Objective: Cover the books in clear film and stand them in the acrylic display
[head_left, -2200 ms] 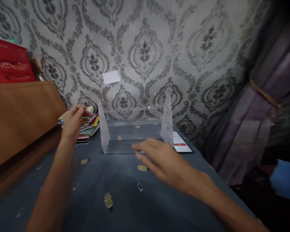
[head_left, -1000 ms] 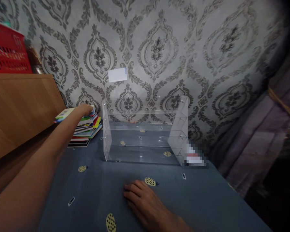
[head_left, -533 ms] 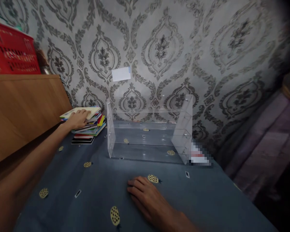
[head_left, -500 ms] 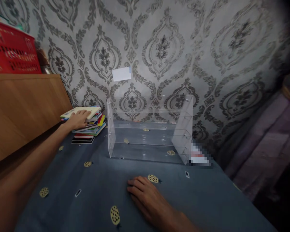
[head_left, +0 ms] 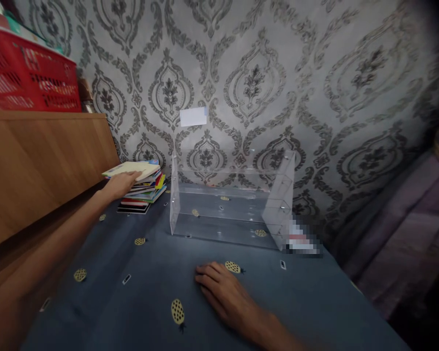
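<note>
At the left, a stack of books [head_left: 142,200] lies in an uneven pile on the cloth. My left hand [head_left: 122,185] is closed at the front edge of the pale yellow book [head_left: 146,169] on top; its thumb is hidden. In the middle stands a clear acrylic rack [head_left: 278,209] with transparent side panels and several tiers, bearing nothing. In front of it my right hand [head_left: 225,292] rests palm down on the cloth, fingers stretched out, holding nothing.
A dark blue cloth with a pineapple print [head_left: 153,278] covers the surface. A wooden cabinet [head_left: 51,161] with a red basket [head_left: 54,73] on it borders the left side. Patterned wallpaper rises behind, with a white paper [head_left: 193,117] on it. Purple fabric [head_left: 398,243] hangs at right.
My left hand has shifted from lying over the top book to its front edge, fingers drawn in. The right hand stays on the cloth. The whole view has turned slightly left.
</note>
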`<state>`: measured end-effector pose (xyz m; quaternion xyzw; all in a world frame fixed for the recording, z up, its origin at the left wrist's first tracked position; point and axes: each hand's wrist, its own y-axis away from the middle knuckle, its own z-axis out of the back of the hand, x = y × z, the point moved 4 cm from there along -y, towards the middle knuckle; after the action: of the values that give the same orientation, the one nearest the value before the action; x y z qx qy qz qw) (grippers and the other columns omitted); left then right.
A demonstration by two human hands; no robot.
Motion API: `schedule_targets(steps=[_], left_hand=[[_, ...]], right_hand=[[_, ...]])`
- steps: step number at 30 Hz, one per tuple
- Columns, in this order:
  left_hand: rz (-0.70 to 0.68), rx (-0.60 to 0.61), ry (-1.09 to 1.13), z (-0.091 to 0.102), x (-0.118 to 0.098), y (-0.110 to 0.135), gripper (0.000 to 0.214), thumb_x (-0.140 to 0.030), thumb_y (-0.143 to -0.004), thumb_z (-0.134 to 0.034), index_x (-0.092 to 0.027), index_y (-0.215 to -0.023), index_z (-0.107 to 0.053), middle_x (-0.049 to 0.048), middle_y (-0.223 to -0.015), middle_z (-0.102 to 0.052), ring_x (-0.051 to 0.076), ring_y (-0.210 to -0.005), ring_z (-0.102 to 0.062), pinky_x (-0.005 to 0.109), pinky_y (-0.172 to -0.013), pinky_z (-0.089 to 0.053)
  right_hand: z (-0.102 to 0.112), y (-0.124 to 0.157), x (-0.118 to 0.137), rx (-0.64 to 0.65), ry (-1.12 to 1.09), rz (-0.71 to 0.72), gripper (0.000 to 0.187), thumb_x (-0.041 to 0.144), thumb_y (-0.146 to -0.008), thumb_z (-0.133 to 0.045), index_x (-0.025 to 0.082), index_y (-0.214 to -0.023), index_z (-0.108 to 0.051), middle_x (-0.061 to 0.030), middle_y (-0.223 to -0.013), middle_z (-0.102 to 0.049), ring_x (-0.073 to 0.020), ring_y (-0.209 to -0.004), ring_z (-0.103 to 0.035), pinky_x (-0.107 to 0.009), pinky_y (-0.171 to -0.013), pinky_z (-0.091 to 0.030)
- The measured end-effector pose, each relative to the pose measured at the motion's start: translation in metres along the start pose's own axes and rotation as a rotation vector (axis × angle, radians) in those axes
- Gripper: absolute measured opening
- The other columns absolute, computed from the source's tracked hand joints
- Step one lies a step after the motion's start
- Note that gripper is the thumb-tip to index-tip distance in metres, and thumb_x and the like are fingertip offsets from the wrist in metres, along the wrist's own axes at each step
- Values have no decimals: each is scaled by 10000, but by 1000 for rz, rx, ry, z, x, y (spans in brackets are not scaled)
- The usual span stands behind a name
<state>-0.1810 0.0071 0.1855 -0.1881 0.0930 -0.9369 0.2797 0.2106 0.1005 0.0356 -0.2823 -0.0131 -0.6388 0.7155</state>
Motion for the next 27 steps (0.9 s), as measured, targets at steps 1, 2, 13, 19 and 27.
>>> schedule_targets(steps=[1, 2, 13, 19, 27], left_hand=[[0, -14, 10, -1, 0, 11, 535, -265, -987, -307, -229, -1507, -424, 103, -1523, -506, 297, -1348, -520, 430, -1072, -428], [-1, -31, 25, -3, 0, 22, 545, -254, -986, -298, -229, -1520, -407, 91, -1544, -481, 297, -1380, -488, 436, -1099, -410], [-84, -224, 231, -37, -4, 124, 603, -198, -918, -303, -218, -1512, -399, 46, -1599, -401, 270, -1550, -164, 520, -1244, -212], [-67, -201, 262, -67, 2, 186, 687, -112, -848, -278, -239, -1519, -350, 52, -1628, -341, 215, -1548, -183, 473, -1258, -236], [283, -121, 258, -92, 27, 168, 590, -339, -948, -278, -91, -1474, -375, 195, -1582, -387, 297, -1496, -319, 483, -1209, -325]], right_hand=[[1, 0, 1, 2, 5, -1, 251, 136, -993, -467, 176, -1143, -664, -91, -1211, -687, -227, -1104, -609, -413, -967, -528], [1, 0, 1, 1, 9, -2, 246, 138, -993, -470, 177, -1139, -665, -90, -1211, -688, -227, -1099, -611, -412, -962, -530], [-1, -1, 0, -15, 43, 26, 239, 153, -998, -472, 164, -1131, -671, -103, -1187, -694, -223, -1096, -620, -402, -962, -532], [-4, 0, -2, 4, 51, 15, 249, 155, -996, -481, 168, -1163, -665, -104, -1210, -692, -238, -1104, -618, -447, -967, -527], [-7, 0, -3, -2, 50, 40, 254, 163, -1000, -470, 170, -1163, -665, -119, -1200, -694, -239, -1082, -628, -447, -932, -542]])
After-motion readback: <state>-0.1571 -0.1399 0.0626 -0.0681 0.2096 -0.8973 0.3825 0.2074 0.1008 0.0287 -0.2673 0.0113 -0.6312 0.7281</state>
